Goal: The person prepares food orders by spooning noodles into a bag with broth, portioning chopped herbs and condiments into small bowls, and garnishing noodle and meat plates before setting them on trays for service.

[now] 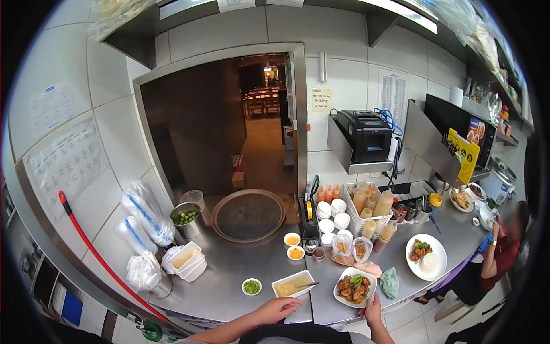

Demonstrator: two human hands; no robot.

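Observation:
My right hand grips the near right rim of a white square plate at the front edge of the steel counter. On it lie glazed brown fried pieces topped with green leaves. My left hand hovers with fingers stretched out and holds nothing. Just beyond it stands a white rectangular tub of pale chopped stuff, a metal spoon resting in it. Left of the tub is a small bowl of chopped green onion. A green cloth lies right of the plate.
A round brown tray sits at the pass window. Sauce cups, a bottle basket and a printer line the back. A plate with rice stands right. Another person sits at the far right.

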